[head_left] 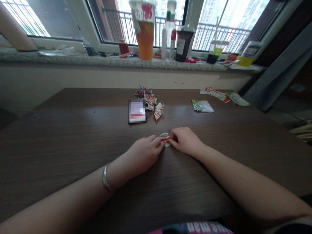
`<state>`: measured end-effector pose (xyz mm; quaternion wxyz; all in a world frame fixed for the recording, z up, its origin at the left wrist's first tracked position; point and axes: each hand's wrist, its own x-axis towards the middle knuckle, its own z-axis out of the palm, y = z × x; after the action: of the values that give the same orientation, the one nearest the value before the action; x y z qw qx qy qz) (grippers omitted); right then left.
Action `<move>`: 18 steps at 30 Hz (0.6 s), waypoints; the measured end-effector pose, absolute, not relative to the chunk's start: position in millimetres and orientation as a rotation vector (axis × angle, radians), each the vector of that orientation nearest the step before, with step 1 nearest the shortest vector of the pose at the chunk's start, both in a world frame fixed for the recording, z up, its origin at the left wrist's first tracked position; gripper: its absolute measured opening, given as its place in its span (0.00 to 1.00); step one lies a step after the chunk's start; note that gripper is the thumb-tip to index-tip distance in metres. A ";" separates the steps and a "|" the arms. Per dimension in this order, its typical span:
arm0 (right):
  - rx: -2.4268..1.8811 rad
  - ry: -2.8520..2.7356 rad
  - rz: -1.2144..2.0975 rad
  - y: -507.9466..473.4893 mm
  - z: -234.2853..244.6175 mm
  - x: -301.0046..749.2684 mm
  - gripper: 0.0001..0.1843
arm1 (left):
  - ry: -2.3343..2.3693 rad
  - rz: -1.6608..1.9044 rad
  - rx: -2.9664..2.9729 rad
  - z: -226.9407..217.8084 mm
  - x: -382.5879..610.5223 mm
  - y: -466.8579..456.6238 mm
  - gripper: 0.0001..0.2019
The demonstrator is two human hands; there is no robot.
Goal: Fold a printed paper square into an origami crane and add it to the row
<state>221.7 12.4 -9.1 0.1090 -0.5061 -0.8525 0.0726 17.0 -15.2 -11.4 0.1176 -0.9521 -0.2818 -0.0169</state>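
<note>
A small folded piece of printed paper point(165, 137), white with red marks, lies on the dark wooden table point(73, 136). My left hand point(143, 152) and my right hand point(184, 140) meet over it, both with fingers curled and fingertips pinching its edges against the tabletop. Most of the paper is hidden by my fingers. A silver bracelet point(105, 177) sits on my left wrist.
A phone point(137, 111) lies beyond my hands, beside a cluster of folded paper cranes point(151, 100). Stacks of printed paper point(202, 106) and leaflets point(224, 96) lie at the back right. Drink cups point(145, 32) and bottles point(170, 32) stand on the window sill.
</note>
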 end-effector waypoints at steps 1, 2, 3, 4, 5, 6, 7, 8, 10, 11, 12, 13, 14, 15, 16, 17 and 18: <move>-1.496 -2.485 0.214 12.9 -10.3 223.5 0.13 | -0.828 -0.049 -2.790 -10.6 17.5 -15.3 0.19; -1.501 -2.469 0.216 13.6 -11.6 225.4 0.14 | -0.835 -0.049 -2.794 -9.9 17.7 -15.4 0.19; -1.499 -2.460 0.222 14.4 -12.7 227.4 0.15 | -0.842 -0.052 -2.802 -9.3 17.6 -15.3 0.19; -1.484 -2.461 0.237 15.2 -13.6 229.2 0.15 | -0.851 -0.059 -2.811 -8.7 17.1 -15.1 0.19; -1.468 -2.464 0.257 15.9 -14.2 230.7 0.15 | -0.864 -0.073 -2.821 -8.0 16.4 -14.8 0.19; -1.455 -2.467 0.280 16.4 -14.6 231.9 0.15 | -0.879 -0.091 -2.831 -7.2 15.4 -14.3 0.19; -1.449 -2.467 0.296 16.7 -14.6 232.7 0.14 | -0.894 -0.109 -2.841 -6.3 14.4 -13.7 0.20; -1.450 -2.464 0.303 16.7 -14.5 233.1 0.14 | -0.908 -0.125 -2.847 -5.4 13.3 -13.0 0.21; -1.463 -2.456 0.292 16.1 -13.8 233.0 0.13 | -0.926 -0.140 -2.860 -3.6 11.0 -11.2 0.22; -1.470 -2.455 0.281 15.7 -13.3 232.7 0.13 | -0.923 -0.138 -2.871 -2.9 9.9 -10.3 0.23; -1.480 -2.452 0.274 15.3 -12.8 232.4 0.13 | -0.914 -0.136 -2.883 -2.6 8.8 -9.4 0.23; -1.495 -2.449 0.273 15.1 -12.3 232.2 0.13 | -0.900 -0.136 -2.895 -2.6 7.7 -8.7 0.23; -1.513 -2.444 0.278 15.0 -11.8 232.1 0.13 | -0.881 -0.138 -2.903 -3.0 6.6 -8.2 0.22; -1.534 -2.436 0.286 15.1 -11.4 232.1 0.14 | -0.865 -0.144 -2.903 -3.7 5.5 -8.0 0.21; -1.554 -2.428 0.299 15.2 -11.1 232.2 0.14 | -0.848 -0.148 -2.897 -4.6 4.5 -8.1 0.20; -1.569 -2.420 0.315 15.4 -11.0 232.3 0.15 | -0.835 -0.152 -2.886 -5.7 3.7 -8.6 0.19; -1.576 -2.414 0.332 15.4 -10.9 232.5 0.15 | -0.827 -0.153 -2.875 -6.6 3.1 -9.2 0.18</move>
<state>232.5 15.4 -10.9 0.1195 -0.5391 -0.8260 0.1135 3.1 -9.2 -6.6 0.0731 -0.9572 -0.2755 -0.0509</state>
